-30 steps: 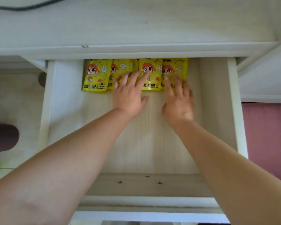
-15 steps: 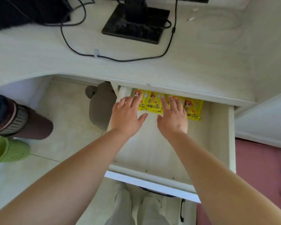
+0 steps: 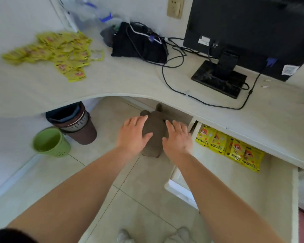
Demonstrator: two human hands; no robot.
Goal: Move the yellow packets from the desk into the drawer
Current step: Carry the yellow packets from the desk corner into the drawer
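Leaving drawer [image 3: 244,181]: left hand [image 3: 132,135], right hand [image 3: 178,137].

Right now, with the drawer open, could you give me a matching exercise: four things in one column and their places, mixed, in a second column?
Things
1. packet pile
2. packet row
3. green bin
4. monitor

Places
A. on the floor
B. in the drawer, at its back
C. on the desk, far left
D. on the desk, right side

Pairs: 1-C, 2-B, 3-A, 4-D
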